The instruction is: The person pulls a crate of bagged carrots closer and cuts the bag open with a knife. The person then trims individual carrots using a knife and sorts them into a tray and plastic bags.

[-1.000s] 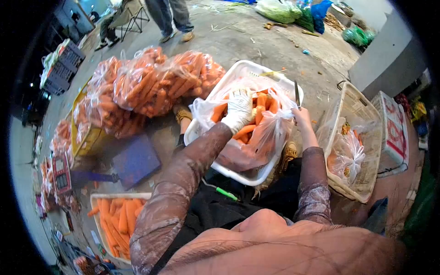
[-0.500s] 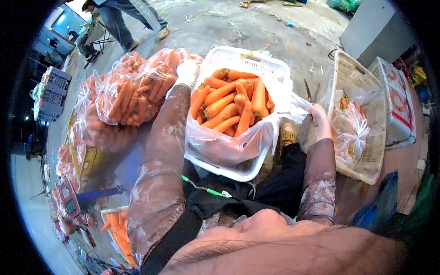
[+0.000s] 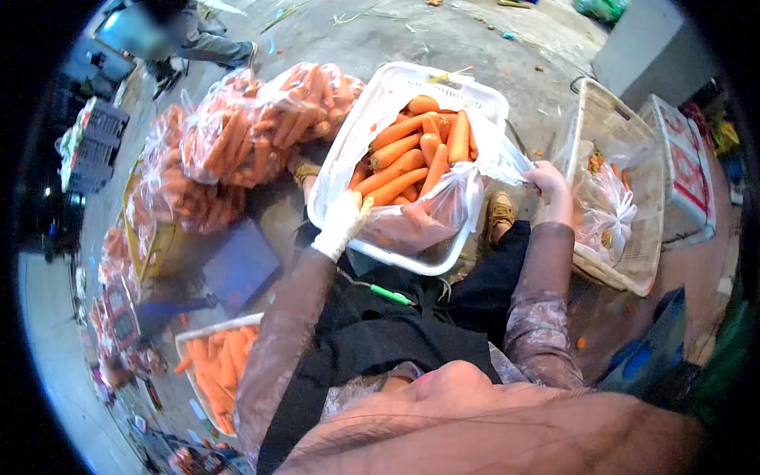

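Observation:
A clear plastic bag [image 3: 412, 226] full of orange carrots [image 3: 396, 150] sits in a white plastic crate [image 3: 324, 190] in front of me. My right hand [image 3: 546, 180] is closed on a twisted corner of the bag, pulled taut to the right past the crate rim. Wearing a white glove, my left hand [image 3: 342, 224] is at the crate's near left corner, its fingers curled at the bag's edge against the carrots. The bag's mouth is open and the carrots show on top.
Filled carrot bags [image 3: 237, 142] are piled at left, near a blue platform [image 3: 241, 265]. A second crate of carrots [image 3: 214, 368] stands at lower left. On the right, a beige crate [image 3: 645, 198] holds a tied bag [image 3: 609, 218] beside a white box [image 3: 681, 170]. Another person's leg [image 3: 218, 49] shows top left.
My left hand has moved from the crate's far left side toward me, to its near left corner. My right hand keeps hold of the bag. The person at top left has shifted left.

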Motion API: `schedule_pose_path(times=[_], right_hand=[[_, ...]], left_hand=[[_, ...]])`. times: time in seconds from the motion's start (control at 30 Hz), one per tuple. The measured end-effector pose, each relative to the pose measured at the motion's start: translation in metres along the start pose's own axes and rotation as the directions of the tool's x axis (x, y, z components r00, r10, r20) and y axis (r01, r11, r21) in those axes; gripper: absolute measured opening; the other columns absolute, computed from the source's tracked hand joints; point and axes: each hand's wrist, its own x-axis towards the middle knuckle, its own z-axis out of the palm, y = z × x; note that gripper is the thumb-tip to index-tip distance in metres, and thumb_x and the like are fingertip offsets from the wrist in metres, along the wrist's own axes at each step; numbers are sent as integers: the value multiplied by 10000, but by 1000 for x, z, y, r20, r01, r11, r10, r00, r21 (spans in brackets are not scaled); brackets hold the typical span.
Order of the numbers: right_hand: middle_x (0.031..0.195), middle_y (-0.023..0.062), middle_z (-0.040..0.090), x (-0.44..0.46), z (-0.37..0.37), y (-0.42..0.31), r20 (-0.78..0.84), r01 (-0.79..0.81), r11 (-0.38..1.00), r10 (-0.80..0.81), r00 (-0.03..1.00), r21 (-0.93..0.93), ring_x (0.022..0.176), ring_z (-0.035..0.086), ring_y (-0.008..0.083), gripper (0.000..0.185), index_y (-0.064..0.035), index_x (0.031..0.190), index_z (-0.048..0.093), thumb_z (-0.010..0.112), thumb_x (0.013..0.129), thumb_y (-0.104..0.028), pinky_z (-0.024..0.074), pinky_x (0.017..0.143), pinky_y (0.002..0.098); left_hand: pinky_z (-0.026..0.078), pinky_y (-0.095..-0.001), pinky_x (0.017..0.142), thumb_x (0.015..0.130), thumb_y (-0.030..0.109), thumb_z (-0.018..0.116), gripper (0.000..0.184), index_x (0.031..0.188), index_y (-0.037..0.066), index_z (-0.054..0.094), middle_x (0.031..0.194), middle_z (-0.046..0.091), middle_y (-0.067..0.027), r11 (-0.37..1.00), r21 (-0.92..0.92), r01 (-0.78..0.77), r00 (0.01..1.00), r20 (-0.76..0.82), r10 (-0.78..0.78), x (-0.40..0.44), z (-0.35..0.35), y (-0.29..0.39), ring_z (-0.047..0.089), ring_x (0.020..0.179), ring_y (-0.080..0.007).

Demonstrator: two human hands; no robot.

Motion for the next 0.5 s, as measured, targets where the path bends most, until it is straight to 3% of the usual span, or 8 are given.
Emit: schedule_pose_path(times=[0.07,0.13,0.17,0.2,0.23,0.27,0.33,0.5], right_hand=[[619,69,591,-25,19,1,-167,217,974,-225,960,-64,552,542,155,145,8,749,650,642,689,-124,430,489,349],[705,69,633,-42,21,-15,-121,107,978,-129,984,-177,620,550,130,193,15,817,662,635,696,-133,457,556,341],[709,93,649,-45,19,-16,-128,51,997,-59,990,-61,630,578,141,212,24,801,657,641,698,-161,465,575,339],[701,108,649,-32,14,-13,-169,96,981,-125,978,-169,639,596,157,221,18,792,656,650,698,-183,469,588,344],[693,124,649,-14,11,-8,-224,112,957,-175,959,-267,648,613,174,232,11,784,656,658,698,-204,472,601,349],[693,124,649,-7,15,-20,-205,130,953,-190,960,-273,648,613,174,232,11,784,656,658,698,-204,472,601,349],[682,141,644,-20,23,-43,-453,128,883,-350,820,-451,662,632,214,284,-4,795,659,696,689,-265,476,627,354],[681,97,652,-74,71,-123,-567,395,904,-413,713,-163,629,619,182,282,-24,782,654,745,718,-283,475,615,320]], left_hand=[[484,-459,617,863,346,567,347,809,5,595,731,616,-207,966,-160,205,978,62,-197,6,-16,11,602,676,-391],[503,-435,677,839,383,598,409,917,-19,581,834,636,-211,921,-253,295,955,90,-282,10,-21,28,628,783,-341],[478,-472,629,742,480,658,534,900,-25,586,788,618,-211,796,-569,207,974,45,-221,18,-38,51,598,724,-370],[449,-467,667,645,515,711,625,950,-13,571,843,569,-199,991,29,128,984,-125,-124,25,-34,54,554,779,-356],[413,-444,721,566,520,743,703,990,-1,536,910,513,-174,987,113,111,985,-146,-94,32,-25,61,497,858,-323],[397,-435,754,555,512,747,721,991,-10,506,970,492,-158,986,145,88,970,-239,-51,40,-6,65,473,916,-303],[399,-441,767,505,465,781,809,1045,-35,445,999,474,-169,955,210,208,978,-46,-202,55,9,75,471,931,-303],[447,-422,768,511,355,776,733,1022,-29,417,988,513,-190,936,193,296,951,33,-307,63,22,70,533,912,-308]])
